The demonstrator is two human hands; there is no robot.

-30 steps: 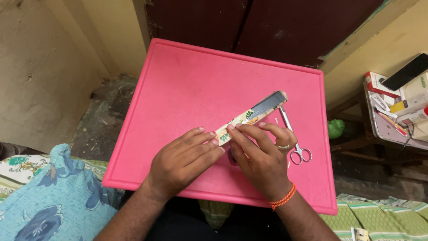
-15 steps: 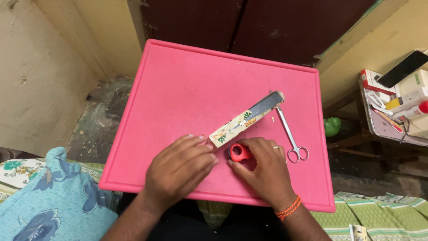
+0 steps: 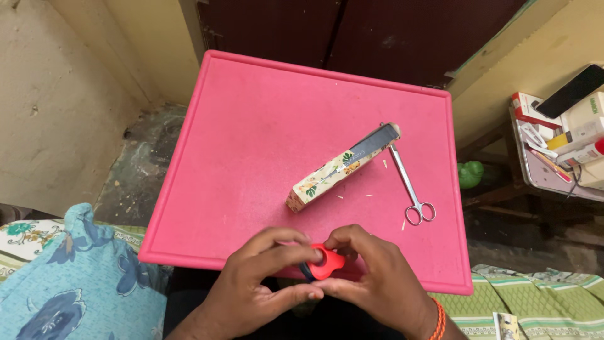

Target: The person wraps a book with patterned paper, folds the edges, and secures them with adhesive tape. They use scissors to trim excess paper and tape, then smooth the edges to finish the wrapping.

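Observation:
Both hands meet at the near edge of the pink board (image 3: 251,126). A small red tape dispenser (image 3: 325,262) with a dark roll sits between them; my left hand (image 3: 261,280) pinches its left side and my right hand (image 3: 374,277) cups its right side. Farther out on the board lies a long narrow floral-printed box (image 3: 340,168), set diagonally and untouched. Thin metal scissors (image 3: 410,186) lie just right of the box.
A dark wooden door stands behind the board. A small side table (image 3: 553,182) at the right carries boxes, a phone and a bottle. A green object (image 3: 469,174) lies on the floor. Blue floral cloth (image 3: 69,283) covers the lower left.
My hands let go of the floral box, the right hand picked up the red tape dispenser, and both hands drew back to the near edge holding it.

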